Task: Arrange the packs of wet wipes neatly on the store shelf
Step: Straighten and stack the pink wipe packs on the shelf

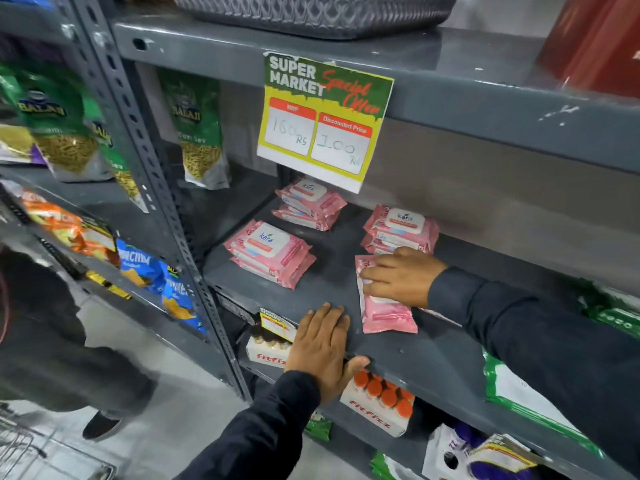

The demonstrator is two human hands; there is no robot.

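Note:
Pink wet wipe packs lie on the grey metal shelf [322,289]. One stack [270,252] sits at the front left, another stack [310,204] behind it, and a third stack [401,228] at the back right. A single pink pack [386,313] lies flat near the front, long side pointing away from me. My right hand [401,275] presses on its far end, fingers spread over it. My left hand [323,344] rests flat on the shelf's front edge, holding nothing, thumb hooked under the lip.
A special-offer price card [322,119] hangs from the shelf above. Snack bags [197,126] fill the left rack. Bottle boxes [377,403] sit on the shelf below. A person in dark clothes [52,334] stands at the left. A wire basket [41,455] is at the bottom left.

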